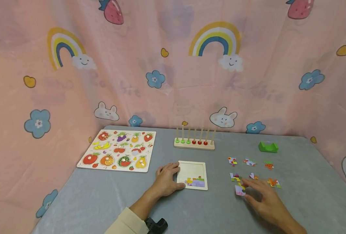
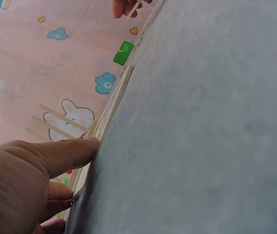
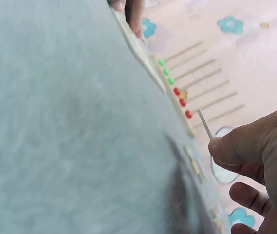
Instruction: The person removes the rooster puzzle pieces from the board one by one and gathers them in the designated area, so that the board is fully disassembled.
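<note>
My left hand (image 1: 167,180) holds the left side of a small square wooden puzzle tray (image 1: 190,166), with the thumb by its near corner and the fingers along the far side. Several joined pieces, yellow, purple and green, fill the tray's lower right part. Between thumb and fingers, my right hand (image 1: 263,198) pinches a jigsaw piece (image 1: 240,191) with a lilac face. Seen edge-on in the right wrist view, the same thin piece (image 3: 205,124) is raised off the table. Loose jigsaw pieces (image 1: 232,161) lie in rough rows just beyond this hand.
A fruit knob puzzle board (image 1: 114,159) lies at the back left. Behind the tray stands a wooden peg rack (image 1: 194,145) with green and red beads. A green notched block (image 1: 268,147) sits at the back right, before a pink printed curtain (image 1: 173,94).
</note>
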`<state>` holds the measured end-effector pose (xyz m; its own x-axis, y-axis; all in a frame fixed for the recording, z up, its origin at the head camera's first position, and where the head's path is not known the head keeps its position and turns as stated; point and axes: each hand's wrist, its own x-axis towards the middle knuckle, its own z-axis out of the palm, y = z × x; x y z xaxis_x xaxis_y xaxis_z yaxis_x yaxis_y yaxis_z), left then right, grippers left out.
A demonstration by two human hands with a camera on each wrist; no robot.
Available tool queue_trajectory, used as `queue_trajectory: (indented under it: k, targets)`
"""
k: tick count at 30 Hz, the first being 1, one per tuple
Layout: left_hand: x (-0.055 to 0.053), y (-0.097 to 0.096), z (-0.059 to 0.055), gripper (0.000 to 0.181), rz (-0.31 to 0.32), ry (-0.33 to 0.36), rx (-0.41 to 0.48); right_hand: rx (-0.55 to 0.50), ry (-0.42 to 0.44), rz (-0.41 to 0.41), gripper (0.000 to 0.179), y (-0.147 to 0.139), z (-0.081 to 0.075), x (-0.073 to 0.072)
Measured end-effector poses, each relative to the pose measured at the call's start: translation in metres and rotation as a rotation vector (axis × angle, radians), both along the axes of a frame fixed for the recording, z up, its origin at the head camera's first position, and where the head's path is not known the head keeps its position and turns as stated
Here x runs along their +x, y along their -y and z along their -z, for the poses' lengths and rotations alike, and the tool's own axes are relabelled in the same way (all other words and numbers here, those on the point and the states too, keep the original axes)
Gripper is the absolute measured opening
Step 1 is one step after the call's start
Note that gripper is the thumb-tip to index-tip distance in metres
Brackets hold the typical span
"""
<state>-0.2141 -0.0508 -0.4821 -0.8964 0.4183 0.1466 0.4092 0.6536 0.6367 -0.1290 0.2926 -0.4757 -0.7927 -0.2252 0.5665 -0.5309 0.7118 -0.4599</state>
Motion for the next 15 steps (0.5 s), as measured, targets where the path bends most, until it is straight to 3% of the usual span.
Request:
queue_trajectory:
  k: [9, 15]
  targets:
    - [0.000, -0.001, 0.002, 0.065, 0.005, -0.004, 0.004, 0.015, 0.000, -0.025, 0.054, -0.003, 0.014, -0.004]
    - [0.000, 0.000, 0.001, 0.064, -0.005, -0.001, 0.007, 0.058, 0.040, 0.009, 0.053, -0.003, 0.018, -0.004]
